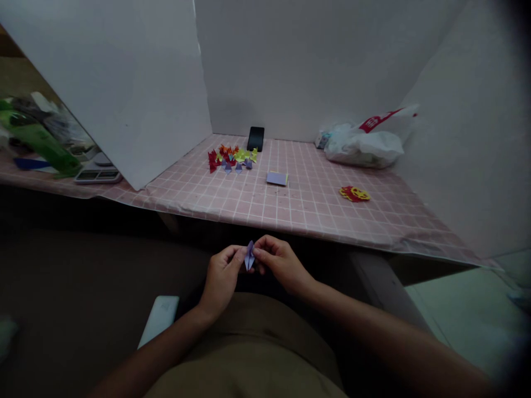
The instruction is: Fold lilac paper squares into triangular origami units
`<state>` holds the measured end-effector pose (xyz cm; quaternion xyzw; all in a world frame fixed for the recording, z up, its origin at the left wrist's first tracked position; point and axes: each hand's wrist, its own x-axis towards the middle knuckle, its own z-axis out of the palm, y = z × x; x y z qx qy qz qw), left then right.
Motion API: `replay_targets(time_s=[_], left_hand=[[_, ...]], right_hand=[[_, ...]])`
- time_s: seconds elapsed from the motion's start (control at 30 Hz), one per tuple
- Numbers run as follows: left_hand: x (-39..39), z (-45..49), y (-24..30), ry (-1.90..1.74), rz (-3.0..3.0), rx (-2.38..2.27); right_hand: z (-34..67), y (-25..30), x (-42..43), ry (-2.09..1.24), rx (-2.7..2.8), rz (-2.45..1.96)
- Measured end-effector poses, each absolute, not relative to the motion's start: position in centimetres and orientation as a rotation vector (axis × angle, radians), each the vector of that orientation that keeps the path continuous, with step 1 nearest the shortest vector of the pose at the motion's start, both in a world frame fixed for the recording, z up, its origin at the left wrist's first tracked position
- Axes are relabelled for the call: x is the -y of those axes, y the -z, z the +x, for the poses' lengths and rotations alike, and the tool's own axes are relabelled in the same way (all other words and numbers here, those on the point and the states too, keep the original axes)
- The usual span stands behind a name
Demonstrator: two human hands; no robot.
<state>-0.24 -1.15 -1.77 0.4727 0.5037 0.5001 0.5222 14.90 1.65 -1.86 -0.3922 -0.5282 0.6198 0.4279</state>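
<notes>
A small folded piece of purple origami paper, narrow and pointed at both ends, is held upright above my lap, off the table's near edge. My left hand pinches its left side between thumb and fingers. From the right, my right hand grips its other side, thumb and forefinger pressed together. Fingers hide part of the paper. On the table lies a small stack of purple paper squares, with a yellow edge showing. Farther back stand several small folded paper figures in red, orange, yellow and purple.
A dark phone leans by the back panel. Right of the stack lie red and yellow cut-out pieces; a white plastic bag sits behind. White panels wall the table. A kitchen scale stands left, a white slab beside my lap.
</notes>
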Motion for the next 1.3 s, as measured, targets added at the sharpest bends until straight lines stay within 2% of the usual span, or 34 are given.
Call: replay_targets(time_s=[1.3], left_hand=[[0.95, -0.58, 1.56, -1.187, 1.312, -1.275]], right_hand=[[14.75, 1.46, -1.22, -1.574, 1.309, -0.969]])
